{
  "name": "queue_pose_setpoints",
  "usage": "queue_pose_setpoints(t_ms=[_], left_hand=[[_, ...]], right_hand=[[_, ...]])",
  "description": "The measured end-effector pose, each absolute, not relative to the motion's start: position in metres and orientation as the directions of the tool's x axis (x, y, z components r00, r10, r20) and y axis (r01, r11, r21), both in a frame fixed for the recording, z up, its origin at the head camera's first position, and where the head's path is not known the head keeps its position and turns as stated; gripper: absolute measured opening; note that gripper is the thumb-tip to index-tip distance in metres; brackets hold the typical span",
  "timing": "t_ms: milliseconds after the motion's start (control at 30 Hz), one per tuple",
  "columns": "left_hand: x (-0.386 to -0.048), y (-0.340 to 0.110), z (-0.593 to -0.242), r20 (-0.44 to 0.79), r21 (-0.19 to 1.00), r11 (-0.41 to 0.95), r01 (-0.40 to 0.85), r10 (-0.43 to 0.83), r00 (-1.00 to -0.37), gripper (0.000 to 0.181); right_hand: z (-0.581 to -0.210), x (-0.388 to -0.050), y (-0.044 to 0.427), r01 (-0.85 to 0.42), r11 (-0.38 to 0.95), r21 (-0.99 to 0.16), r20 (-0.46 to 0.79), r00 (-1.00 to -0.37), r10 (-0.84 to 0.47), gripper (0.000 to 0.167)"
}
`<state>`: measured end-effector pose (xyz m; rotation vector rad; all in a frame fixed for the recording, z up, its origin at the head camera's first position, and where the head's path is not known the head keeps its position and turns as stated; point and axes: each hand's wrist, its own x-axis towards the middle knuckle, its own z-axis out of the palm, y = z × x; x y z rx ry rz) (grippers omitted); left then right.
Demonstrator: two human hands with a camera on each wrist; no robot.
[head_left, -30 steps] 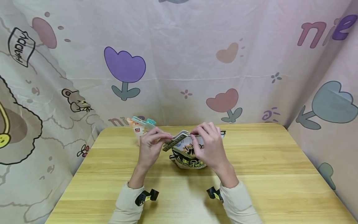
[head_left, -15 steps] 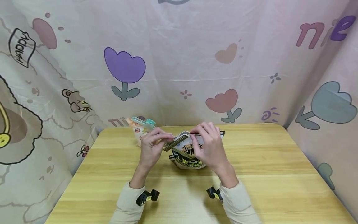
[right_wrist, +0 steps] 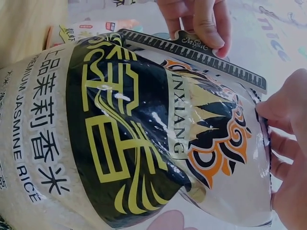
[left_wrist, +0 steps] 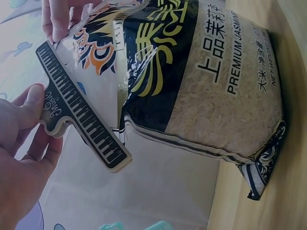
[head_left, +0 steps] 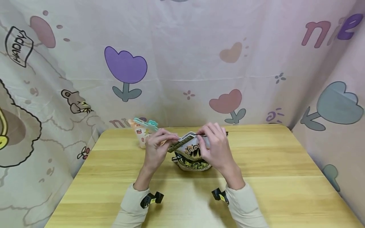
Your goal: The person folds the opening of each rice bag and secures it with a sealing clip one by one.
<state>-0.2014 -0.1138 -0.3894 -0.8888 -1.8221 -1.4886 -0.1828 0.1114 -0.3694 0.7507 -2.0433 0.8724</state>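
A bag of jasmine rice (head_left: 194, 163) stands on the table between the two hands, its clear top drawn upward. My left hand (head_left: 155, 150) pinches a black clip with a piano-key pattern (left_wrist: 82, 108) by its tabs, between thumb and fingers. The clip lies slantwise across the left part of the bag's top, and whether its jaws press on the plastic cannot be told. On the other side, my right hand (head_left: 218, 148) pinches the bag's upper edge with thumb and fingers. The plastic under that palm is partly hidden in the head view.
Behind the left hand stands a smaller orange-and-white packet (head_left: 141, 134) with a teal clip (head_left: 144, 123) across its top. The wooden table (head_left: 273, 177) ends at a printed cloth backdrop (head_left: 182, 53). Small black cameras (head_left: 151, 199) sit at both wrists.
My left hand and the piano-key clip have shifted slightly to the right, closer to the right hand. The right hand keeps its pinch on the bag's edge, and the bag stays nearly in place.
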Motion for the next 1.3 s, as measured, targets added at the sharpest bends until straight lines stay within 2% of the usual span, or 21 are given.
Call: queue_pose_setpoints(t_ms=[233,900,1100,1300], left_hand=[[-0.201,-0.113,-0.391,0.796,0.588,0.120,0.800,0.089,-0.598,0.018],[-0.196,-0.113,-0.396,0.739,0.657,0.058,0.752,0.152,-0.657,0.018],[-0.193,-0.113,-0.395,0.734,0.646,0.098,0.757,0.194,-0.651,0.017],[-0.187,-0.106,-0.384,0.748,0.594,0.251,0.764,0.178,-0.640,0.023]], right_hand=[[-0.370,-0.183,0.108,-0.751,0.580,-0.316,0.834,-0.511,-0.209,0.005],[-0.372,-0.181,0.112,-0.747,0.559,-0.361,0.813,-0.545,-0.203,0.008],[-0.370,-0.180,0.119,-0.730,0.582,-0.358,0.787,-0.572,-0.233,0.008],[-0.363,-0.179,0.132,-0.708,0.608,-0.360,0.781,-0.585,-0.220,0.012]])
